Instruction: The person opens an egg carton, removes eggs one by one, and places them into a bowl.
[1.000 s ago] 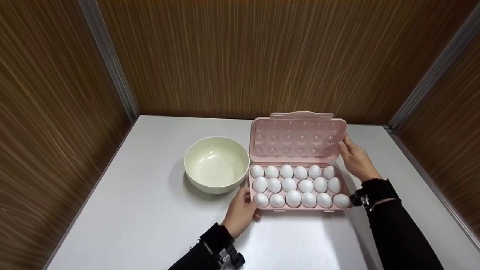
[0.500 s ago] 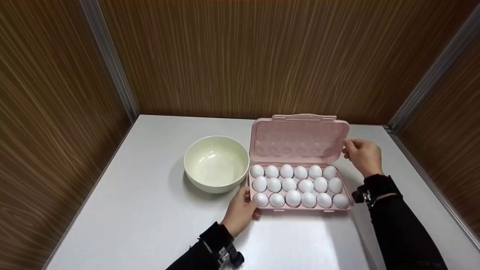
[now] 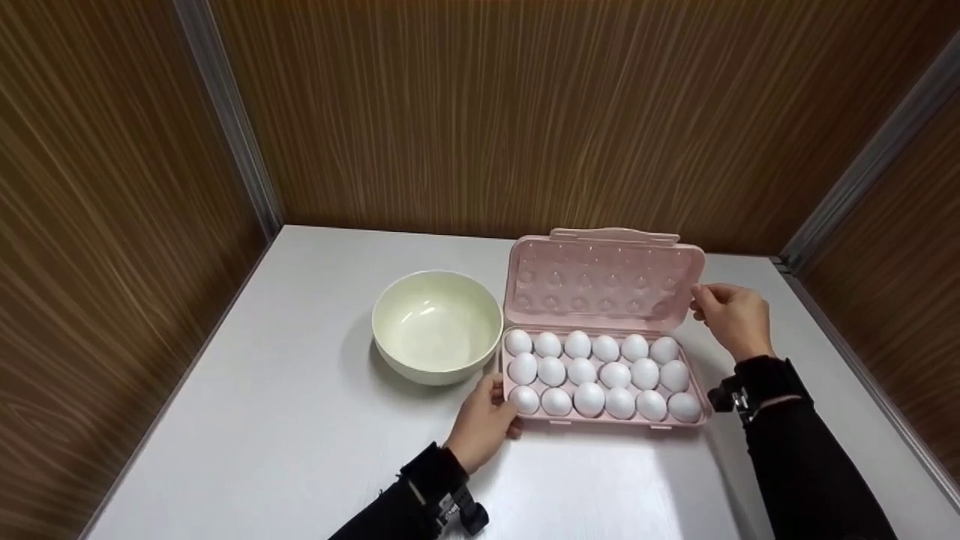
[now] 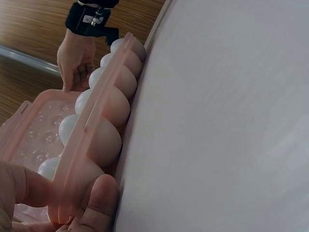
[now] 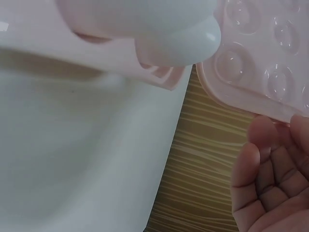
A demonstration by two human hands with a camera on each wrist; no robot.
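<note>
Compared with a second ago, the right hand (image 3: 733, 316) has slid up from the lid's lower side edge to its right edge higher up, and the lid (image 3: 604, 280) stands a bit more upright. The fingers are loosely curled and just touch that edge, not clamping it. The left hand (image 3: 481, 424) hasn't moved, pinching the egg box (image 3: 604, 422) at its front left corner. The box sits on the table (image 3: 300, 420) right of the bowl (image 3: 436, 326), long axis running left to right, lid opening toward the back wall.
</note>
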